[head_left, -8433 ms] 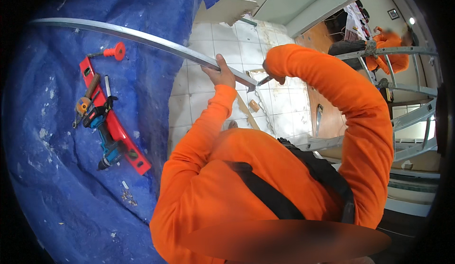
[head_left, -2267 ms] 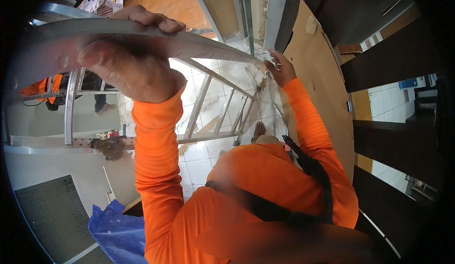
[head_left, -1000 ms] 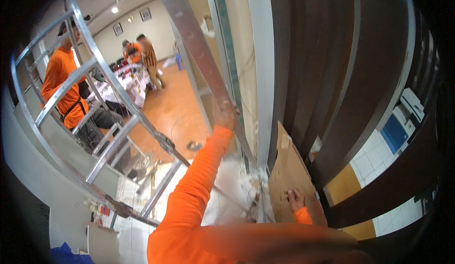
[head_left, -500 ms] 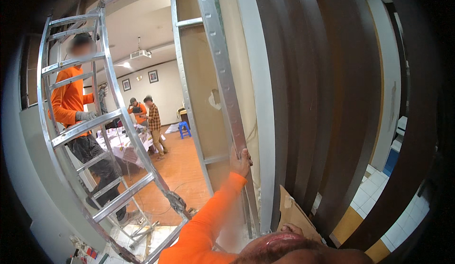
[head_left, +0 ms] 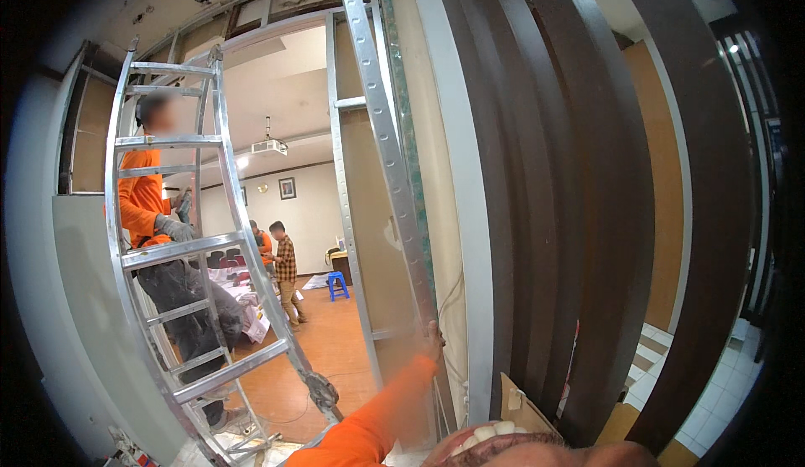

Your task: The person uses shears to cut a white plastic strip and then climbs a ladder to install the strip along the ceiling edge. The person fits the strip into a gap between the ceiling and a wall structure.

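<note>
- at the lower middle of the head view, the left hand [head_left: 433, 345] is closed on a metal stud [head_left: 381, 106], fingers showing at its right edge; the wrist and sleeve are blurred.
- the right hand is out of view, so i cannot tell whether it is spread or closed.
- the metal stud, silvery and dimpled along its length, rises from the left hand to the top edge, tilted a little to the left, in front of a tan board [head_left: 369, 182].
- just left of the tan board stands a thin frame post [head_left: 341, 173], with a short crossbar [head_left: 350, 102] near its upper part.
- right of the stud runs a row of dark brown slats [head_left: 612, 173], with a piece of cardboard [head_left: 518, 404] low beside them.
- on the left, an aluminium ladder [head_left: 201, 245] stands in front of a co-worker [head_left: 138, 203] in orange, whose gloved hand [head_left: 176, 229] is near a rung.
- through the opening, two people [head_left: 285, 262] stand near a blue stool [head_left: 337, 286], beneath a projector [head_left: 268, 146].
</note>
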Tool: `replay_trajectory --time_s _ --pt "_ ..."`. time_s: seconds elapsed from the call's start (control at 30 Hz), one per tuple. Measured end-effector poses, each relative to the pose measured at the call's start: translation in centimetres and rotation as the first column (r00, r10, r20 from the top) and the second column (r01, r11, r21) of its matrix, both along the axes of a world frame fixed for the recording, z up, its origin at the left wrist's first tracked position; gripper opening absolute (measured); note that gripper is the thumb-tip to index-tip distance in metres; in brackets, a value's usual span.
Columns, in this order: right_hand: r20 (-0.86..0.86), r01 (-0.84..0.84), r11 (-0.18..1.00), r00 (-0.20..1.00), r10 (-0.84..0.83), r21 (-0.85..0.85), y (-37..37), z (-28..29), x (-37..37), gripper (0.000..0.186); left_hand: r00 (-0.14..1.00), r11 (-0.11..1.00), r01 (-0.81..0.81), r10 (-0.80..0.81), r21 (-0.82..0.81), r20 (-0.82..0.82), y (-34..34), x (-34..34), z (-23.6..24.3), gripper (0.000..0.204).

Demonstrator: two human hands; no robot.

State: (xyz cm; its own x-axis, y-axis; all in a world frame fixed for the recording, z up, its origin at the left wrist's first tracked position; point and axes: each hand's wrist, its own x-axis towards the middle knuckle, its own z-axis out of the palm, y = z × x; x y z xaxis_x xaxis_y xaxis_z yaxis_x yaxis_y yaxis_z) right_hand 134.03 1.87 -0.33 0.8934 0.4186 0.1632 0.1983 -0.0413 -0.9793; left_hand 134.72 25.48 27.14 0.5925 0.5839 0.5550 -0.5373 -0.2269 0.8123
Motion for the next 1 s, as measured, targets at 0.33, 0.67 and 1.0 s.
replay_trajectory --time_s 0.33,0.67,1.0 --pt "0.117 -0.101 0.995 0.988 0.1 -0.001 -1.1 7.3 -3.7 0.044 0.99 0.979 0.091 -0.07 0.185 -0.119 7.2 11.7 -0.4 0.062" --pt "-0.004 -0.126 0.992 0.992 0.126 0.009 -1.7 10.7 -2.3 0.05 0.974 0.976 -0.016 0.064 0.217 -0.216 9.1 20.8 1.3 0.079" --pt "-0.189 -0.241 0.963 0.947 0.261 0.118 -0.5 8.0 4.6 0.045 0.963 0.947 -0.21 0.243 0.241 -0.117 5.1 23.0 3.0 0.07"
